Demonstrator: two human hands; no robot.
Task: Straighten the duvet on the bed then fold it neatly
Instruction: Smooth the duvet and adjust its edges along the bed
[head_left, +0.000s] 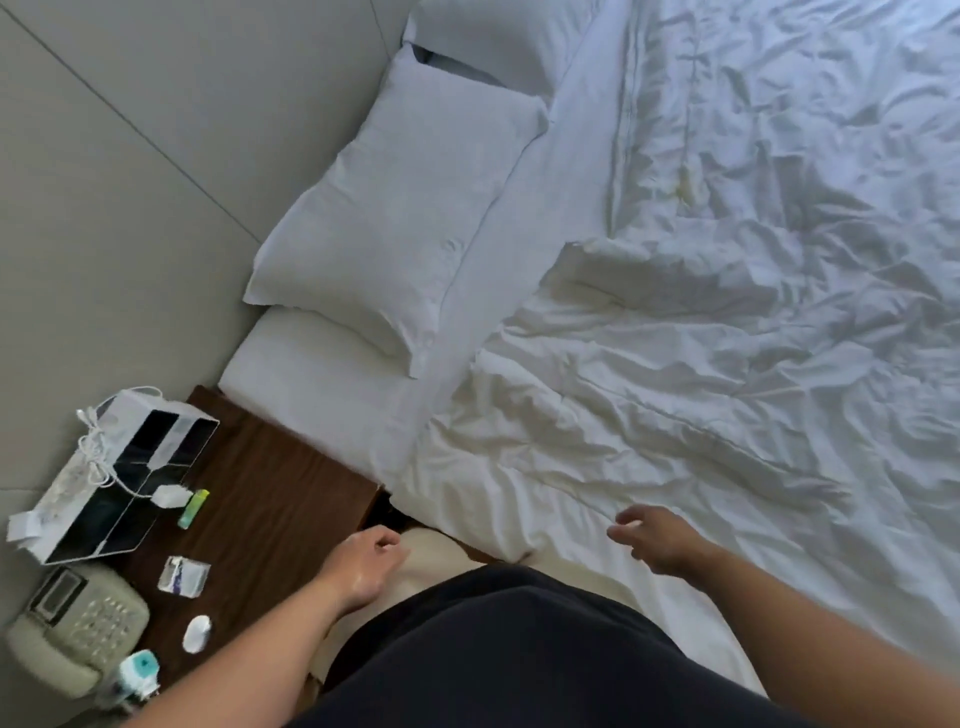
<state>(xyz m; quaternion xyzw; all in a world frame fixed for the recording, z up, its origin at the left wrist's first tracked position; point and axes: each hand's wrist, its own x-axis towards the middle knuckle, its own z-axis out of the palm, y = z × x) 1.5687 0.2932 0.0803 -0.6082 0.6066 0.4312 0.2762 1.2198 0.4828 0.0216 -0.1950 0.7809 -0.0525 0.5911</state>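
The white duvet (701, 389) lay crumpled across most of the bed (311, 358), creased all over, with one corner turned back on itself near the middle and its near edge hanging over the side of the mattress close to the person's dark clothing (519, 649). The right hand (654, 540) was over that near edge with its fingers relaxed and slightly spread, gripping nothing; whether the fingertips actually touched the fabric could not be told from this angle. The left hand (369, 564) hung over the gap between the bed and the wooden bedside table (280, 478), its fingers loosely curled and holding nothing. At the head of the bed 2 white pillows lay against the grey wall (156, 156): the nearer pillow (395, 208) flat on the bare sheet, the farther pillow (498, 36) partly cut off at the top of the view. On the table stood a black-and-white box (119, 483), possibly a tissue box, with a white charger (169, 496) and its cable draped over it. A green lighter (193, 509) lay just beside the charger plug, a crumpled packet (183, 574) sat nearer the person, and a beige telephone (78, 623) sat at the table's near left corner, beside a bottle with a teal cap (137, 670).
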